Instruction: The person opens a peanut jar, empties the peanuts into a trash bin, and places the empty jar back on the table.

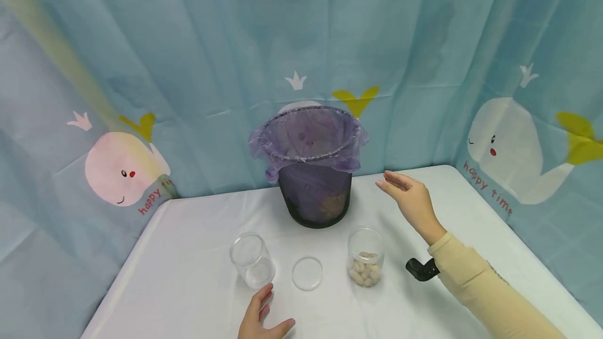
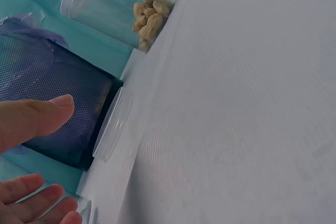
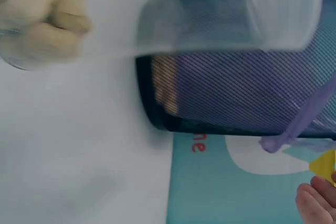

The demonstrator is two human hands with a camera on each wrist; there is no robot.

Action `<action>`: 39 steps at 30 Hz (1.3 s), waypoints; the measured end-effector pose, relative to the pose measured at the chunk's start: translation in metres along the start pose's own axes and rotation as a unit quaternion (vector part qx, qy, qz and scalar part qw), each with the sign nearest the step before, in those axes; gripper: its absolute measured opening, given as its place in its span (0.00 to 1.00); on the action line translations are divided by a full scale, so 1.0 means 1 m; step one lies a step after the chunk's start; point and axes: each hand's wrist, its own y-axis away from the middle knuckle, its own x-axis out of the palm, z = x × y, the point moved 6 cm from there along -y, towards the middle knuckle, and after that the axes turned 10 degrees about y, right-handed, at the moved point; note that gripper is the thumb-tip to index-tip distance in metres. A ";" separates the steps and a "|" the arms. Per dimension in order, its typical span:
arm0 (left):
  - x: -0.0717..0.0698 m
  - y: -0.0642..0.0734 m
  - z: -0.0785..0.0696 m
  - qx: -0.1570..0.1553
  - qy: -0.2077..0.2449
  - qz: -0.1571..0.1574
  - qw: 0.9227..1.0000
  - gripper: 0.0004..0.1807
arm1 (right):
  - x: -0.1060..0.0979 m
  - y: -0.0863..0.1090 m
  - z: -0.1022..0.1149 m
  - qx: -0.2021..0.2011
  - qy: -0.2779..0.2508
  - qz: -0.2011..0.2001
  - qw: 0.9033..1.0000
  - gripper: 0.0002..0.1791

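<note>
My left hand (image 1: 261,318) is at the front of the table, thumb and fingers spread, with fingertips right at the base of a clear, empty jar (image 1: 254,260). In the left wrist view its thumb (image 2: 39,119) and fingers hold nothing. My right hand (image 1: 412,203) is raised over the table's right side, fingers lightly bent and nothing in them. Below and left of it stands an uncovered clear jar (image 1: 365,247) partly filled with peanuts (image 1: 364,273), which shows large and blurred in the right wrist view. Between the two jars lies a round clear lid (image 1: 308,287).
Behind the jars stands a black mesh bin (image 1: 313,192) lined with a purple bag (image 1: 270,156); something brownish shows through its lower mesh. A black device (image 1: 421,270) sits by my right sleeve. A blue whale-print curtain (image 1: 212,93) hangs around the white table (image 1: 188,255).
</note>
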 end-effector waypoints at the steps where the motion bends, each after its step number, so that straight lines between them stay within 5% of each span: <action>1: 0.002 0.000 -0.002 0.006 0.003 0.003 1.000 0.50 | 0.001 0.005 -0.002 0.003 0.002 0.005 1.000 0.37; 12: 0.024 -0.005 -0.016 0.056 -0.014 0.038 0.998 0.49 | 0.024 0.043 -0.017 0.029 -0.021 0.055 0.998 0.37; 30: 0.087 -0.030 -0.053 0.110 0.024 0.110 0.987 0.53 | 0.039 0.085 -0.018 0.024 -0.031 0.042 0.998 0.36; 39: 0.108 -0.039 -0.060 0.137 0.023 0.114 0.984 0.53 | 0.039 0.095 -0.014 0.027 -0.040 0.032 0.998 0.36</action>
